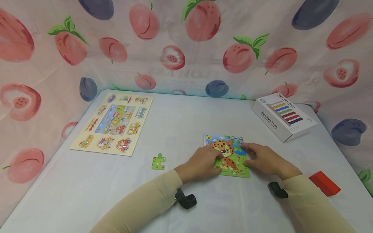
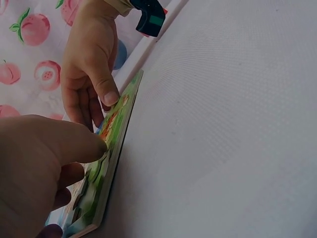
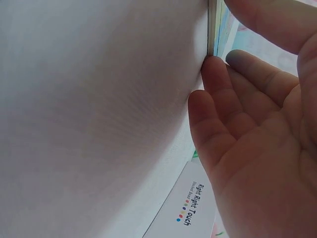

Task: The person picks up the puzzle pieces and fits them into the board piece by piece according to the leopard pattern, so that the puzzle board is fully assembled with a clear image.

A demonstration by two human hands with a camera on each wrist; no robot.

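A jigsaw puzzle with a spotted leopard cub on green grass lies flat on the table. My left hand rests over its left side, thumb and index fingertip touching the surface; the palm hides that part. In the left wrist view, some puzzle pieces beside the left hand sit unevenly. Along the right edge, my right hand touches the puzzle with its fingertips, the fingers loosely extended in the right wrist view. One loose green puzzle piece lies on the table, left of the left hand.
A wooden vehicle puzzle board lies at the back left. A white box labelled "Right Right Touch" stands at the back right. Beside the right sleeve sits a red block. Fruit-patterned cloth hangs behind the white table.
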